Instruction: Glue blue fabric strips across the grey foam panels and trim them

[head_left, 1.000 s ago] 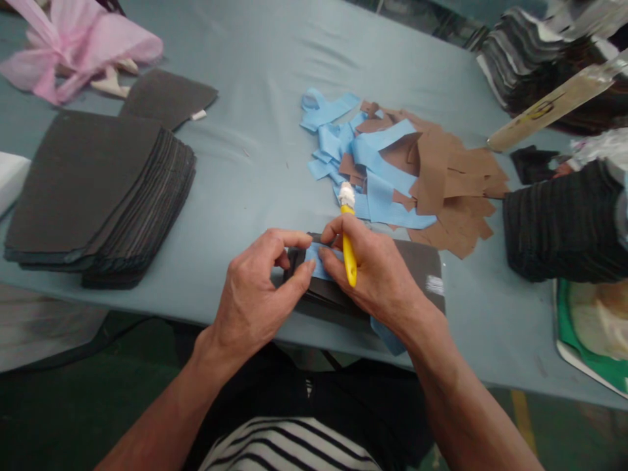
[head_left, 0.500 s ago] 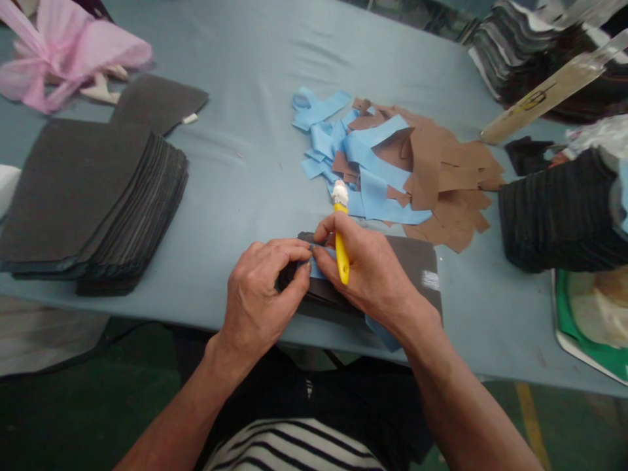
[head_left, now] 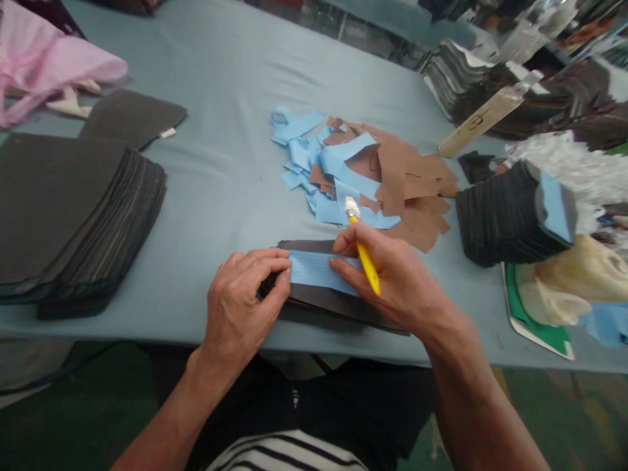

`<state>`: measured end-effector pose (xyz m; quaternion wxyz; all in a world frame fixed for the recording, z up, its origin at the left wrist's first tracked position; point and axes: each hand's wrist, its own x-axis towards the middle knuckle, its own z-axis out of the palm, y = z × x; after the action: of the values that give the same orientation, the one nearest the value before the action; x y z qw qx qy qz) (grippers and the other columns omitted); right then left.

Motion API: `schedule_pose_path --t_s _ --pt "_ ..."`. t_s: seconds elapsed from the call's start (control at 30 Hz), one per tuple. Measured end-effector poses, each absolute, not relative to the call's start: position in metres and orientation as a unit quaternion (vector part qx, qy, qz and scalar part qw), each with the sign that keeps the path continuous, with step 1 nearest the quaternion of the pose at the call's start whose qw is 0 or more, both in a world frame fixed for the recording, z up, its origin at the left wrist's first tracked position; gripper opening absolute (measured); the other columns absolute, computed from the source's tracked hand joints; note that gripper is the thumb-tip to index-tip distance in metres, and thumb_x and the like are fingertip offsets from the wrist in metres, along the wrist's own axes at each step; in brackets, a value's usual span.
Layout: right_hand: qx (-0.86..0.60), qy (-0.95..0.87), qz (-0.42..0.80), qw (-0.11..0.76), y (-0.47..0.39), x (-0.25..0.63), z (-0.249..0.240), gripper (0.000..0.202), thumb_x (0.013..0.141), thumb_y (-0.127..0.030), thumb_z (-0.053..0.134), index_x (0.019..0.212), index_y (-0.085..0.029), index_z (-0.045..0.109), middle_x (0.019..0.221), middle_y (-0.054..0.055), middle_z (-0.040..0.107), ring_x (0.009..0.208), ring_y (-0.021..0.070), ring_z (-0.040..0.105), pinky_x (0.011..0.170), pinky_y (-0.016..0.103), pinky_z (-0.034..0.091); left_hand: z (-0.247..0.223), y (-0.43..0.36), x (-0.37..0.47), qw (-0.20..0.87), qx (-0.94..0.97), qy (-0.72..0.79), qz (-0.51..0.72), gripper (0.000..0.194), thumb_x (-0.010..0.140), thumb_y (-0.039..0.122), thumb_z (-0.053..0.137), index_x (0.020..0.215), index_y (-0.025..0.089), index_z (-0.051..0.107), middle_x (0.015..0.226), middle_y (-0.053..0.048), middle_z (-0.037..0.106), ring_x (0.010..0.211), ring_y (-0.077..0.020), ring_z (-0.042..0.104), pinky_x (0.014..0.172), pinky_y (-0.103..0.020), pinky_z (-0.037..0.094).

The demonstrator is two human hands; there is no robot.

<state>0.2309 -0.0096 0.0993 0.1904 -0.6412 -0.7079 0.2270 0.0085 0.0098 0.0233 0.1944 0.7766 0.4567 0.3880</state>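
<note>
A light blue strip [head_left: 316, 269] lies lengthwise across a dark grey sheet piece [head_left: 338, 302] at the table's front edge. My left hand [head_left: 243, 297] pinches the strip's left end at the edge of the dark piece. In my right hand [head_left: 400, 271] is a brush [head_left: 367, 261] with a yellow handle and white matter on its tip, which points away from me. The right thumb and fingers are by the strip's right part, and that hand hides its far end. Beyond them lies a heap of blue strips [head_left: 343, 163] and brown pieces [head_left: 417, 176].
To the left stands a thick stack of dark sheets [head_left: 63, 209], with one loose dark piece [head_left: 132, 118] behind it. A block of dark pieces [head_left: 505, 216], a clear bottle-like tube [head_left: 485, 118] and a green-and-white tray [head_left: 517, 320] are on the right. Pink cloth [head_left: 63, 52] lies back left.
My right hand has moved right, away from my left, along the blue strip, which now shows flat between them. The brush has tilted further left at its tip. The view has shifted right.
</note>
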Motion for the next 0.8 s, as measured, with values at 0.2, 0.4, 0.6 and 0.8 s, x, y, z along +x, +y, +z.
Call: schedule_pose_path --t_s 0.2,0.4,0.6,0.8 --pt "-0.675 -0.67 0.223 0.215 -0.028 0.272 0.089 0.009 0.096 -0.032 0.063 0.1 -0.026 0.058 0.089 0.001 0.067 0.078 0.0199 0.058 0.076 0.034 0.041 0.024 0.009 0.008 0.179 0.78 0.453 0.393 0.012 0.1 0.018 0.064 0.098 0.024 0.074 0.112 -0.006 0.084 0.103 -0.026 0.078 0.094 -0.044 0.055" --pt "-0.693 -0.645 0.21 0.244 -0.037 0.288 0.078 0.01 0.096 -0.034 0.062 0.099 -0.025 0.058 0.09 0.001 0.068 0.079 0.0197 0.059 0.075 0.033 0.043 0.023 0.01 0.007 0.172 0.785 0.451 0.389 0.01 0.102 0.02 0.063 0.1 0.027 0.07 0.115 -0.005 0.082 0.106 -0.0262 0.078 0.095 -0.044 0.055" --pt "-0.697 -0.624 0.192 0.296 -0.045 0.296 0.072 0.011 0.096 -0.034 0.064 0.098 -0.025 0.057 0.092 0.001 0.069 0.077 0.0179 0.061 0.072 0.03 0.041 0.023 0.008 0.006 0.182 0.772 0.478 0.377 0.006 0.102 0.026 0.063 0.101 0.029 0.068 0.117 -0.004 0.081 0.103 -0.0263 0.075 0.095 -0.045 0.056" --pt "-0.707 -0.608 0.181 0.312 -0.052 0.3 0.066 0.014 0.096 -0.035 0.065 0.097 -0.024 0.057 0.088 0.0 0.069 0.071 0.0167 0.06 0.066 0.029 0.038 0.023 0.008 0.005 0.171 0.771 0.491 0.366 0.006 0.103 0.03 0.063 0.1 0.03 0.068 0.119 -0.002 0.081 0.105 -0.0269 0.074 0.096 -0.045 0.056"
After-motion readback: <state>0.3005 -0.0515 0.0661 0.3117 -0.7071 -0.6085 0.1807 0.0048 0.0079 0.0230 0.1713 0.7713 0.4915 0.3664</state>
